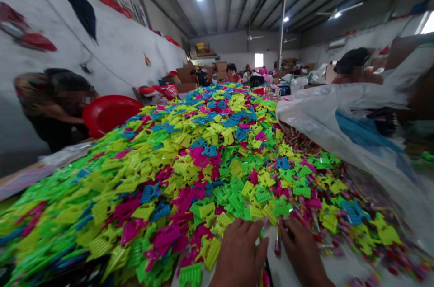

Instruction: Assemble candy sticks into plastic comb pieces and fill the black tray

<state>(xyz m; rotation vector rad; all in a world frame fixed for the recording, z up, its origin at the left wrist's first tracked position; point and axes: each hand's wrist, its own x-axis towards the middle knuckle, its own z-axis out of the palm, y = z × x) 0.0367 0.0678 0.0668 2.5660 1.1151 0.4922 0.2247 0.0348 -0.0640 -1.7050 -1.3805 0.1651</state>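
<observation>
My left hand (239,251) rests at the near edge of a big heap of small plastic comb-like pieces (203,160) in yellow, green, pink and blue. Its thumb and index finger curl towards each other around something too small to make out. Just to the right, my right hand (301,248) pinches a thin small tube with a red end (277,244), which points down towards me. Under both hands is a pale work surface (281,273). Close to my left wrist lie a yellow comb-like piece (212,253) and a green one (190,274).
Many thin colourful tubes with red ends (339,228) spread on the right, beside a large clear plastic bag (315,106). At left, a person (64,101) holds a red basin (111,114). Other people sit beyond the heap, with cardboard boxes (186,74) behind.
</observation>
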